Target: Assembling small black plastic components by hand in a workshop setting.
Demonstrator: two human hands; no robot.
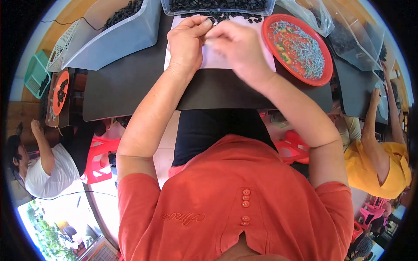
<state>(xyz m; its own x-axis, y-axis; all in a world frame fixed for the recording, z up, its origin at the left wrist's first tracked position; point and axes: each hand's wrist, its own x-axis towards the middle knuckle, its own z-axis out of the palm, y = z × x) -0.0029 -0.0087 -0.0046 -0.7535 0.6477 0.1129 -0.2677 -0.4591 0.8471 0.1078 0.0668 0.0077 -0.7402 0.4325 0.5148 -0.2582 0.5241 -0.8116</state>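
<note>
My left hand (186, 42) is closed, thumb against fingers, on a small round black part (211, 20) above a white sheet (217, 61). Close beside it on the right is my right hand (244, 48), its fingers bent toward the black part and smeared by motion. Whether the right fingers hold anything cannot be made out. Many small black pieces (244, 16) lie along the far edge of the sheet. To the right, a red oval tray (327, 69) holds a heap of small silvery-blue pieces that look like screws.
A clear bin (217, 12) of black parts stands behind the sheet. A large translucent bin (126, 45) is on the left. A plastic bag (320, 19) and another clear bin (355, 41) are at the right. People sit at both sides; red stools (102, 161) stand by the dark table (130, 95).
</note>
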